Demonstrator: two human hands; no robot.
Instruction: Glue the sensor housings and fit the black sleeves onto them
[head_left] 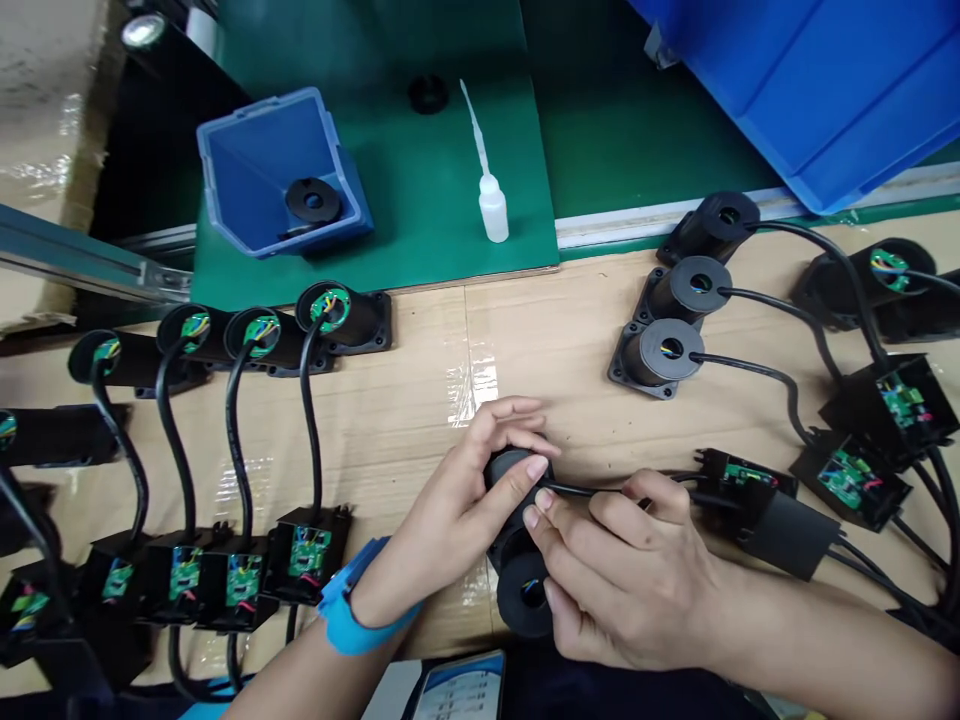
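Note:
My left hand (480, 490) is closed around a black cylindrical housing (501, 464), its thumb pressing on the top end. Thumb and fingertips of my right hand (630, 570) pinch a black cable (576, 489) close to where it meets that housing. The fingers hide the exact joint. Just below, partly under my right hand, lies another housing with a round black cap (510, 612); wires show in the cap's hole. The cable runs right, toward an open black box with a green circuit board (750, 474).
Capped housings (656, 355) stand at right, cabled to open circuit-board boxes (851, 480). More housings with open ends (341, 315) line the left, above their boxes (307, 555). A blue bin (262, 150) holding black rings and a white dropper bottle (493, 212) stand on the green mat.

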